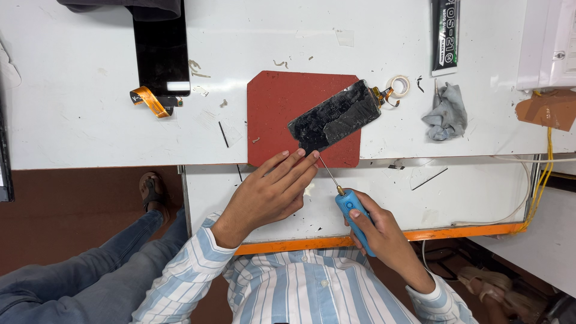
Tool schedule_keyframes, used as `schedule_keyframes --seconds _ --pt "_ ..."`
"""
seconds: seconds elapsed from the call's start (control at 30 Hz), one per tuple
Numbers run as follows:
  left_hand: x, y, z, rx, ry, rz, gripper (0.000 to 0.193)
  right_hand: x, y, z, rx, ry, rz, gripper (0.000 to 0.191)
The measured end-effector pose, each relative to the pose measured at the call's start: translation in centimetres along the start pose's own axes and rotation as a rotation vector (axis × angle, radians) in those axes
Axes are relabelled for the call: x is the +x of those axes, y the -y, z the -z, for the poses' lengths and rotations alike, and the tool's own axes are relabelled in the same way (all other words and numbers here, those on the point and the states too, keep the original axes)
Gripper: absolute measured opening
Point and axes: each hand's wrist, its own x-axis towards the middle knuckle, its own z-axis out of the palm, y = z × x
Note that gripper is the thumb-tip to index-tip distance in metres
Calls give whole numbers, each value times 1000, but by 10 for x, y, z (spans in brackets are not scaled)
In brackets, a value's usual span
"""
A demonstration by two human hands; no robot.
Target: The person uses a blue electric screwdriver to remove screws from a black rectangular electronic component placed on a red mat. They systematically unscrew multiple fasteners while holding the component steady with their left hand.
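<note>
A black phone screen panel (335, 117) with a gold flex cable lies slanted on a red-brown mat (273, 108). My left hand (270, 192) lies flat with its fingers stretched out, the fingertips touching the panel's near end. My right hand (384, 234) grips a blue-handled tool (355, 215) whose thin metal shaft points up-left, its tip at the panel's near corner.
Another black screen (161, 54) with an orange flex cable lies at the back left. A roll of tape (398, 85), a grey cloth (447, 114), a black glue tube (445, 36) and a white box (549, 42) sit at the right. Yellow and white wires (540, 180) run along the right edge. A person's jeans leg (90, 264) is at the lower left.
</note>
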Motion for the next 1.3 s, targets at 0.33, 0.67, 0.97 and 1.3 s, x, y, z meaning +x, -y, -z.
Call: schedule_keyframes --seconds 0.33,0.67,0.97,1.3 --pt "4 -2 3 38 102 -14 62 3 -8 0 63 10 1 51" --pt "3 -3 -8 29 116 -15 64 3 -10 1 149 -4 -1 48" --pt "-1 -5 -7 -94 71 -5 67 2 -10 3 142 19 -7 48" --pt "-1 -6 -8 -111 49 21 68 -1 -14 10 394 149 -1 45"
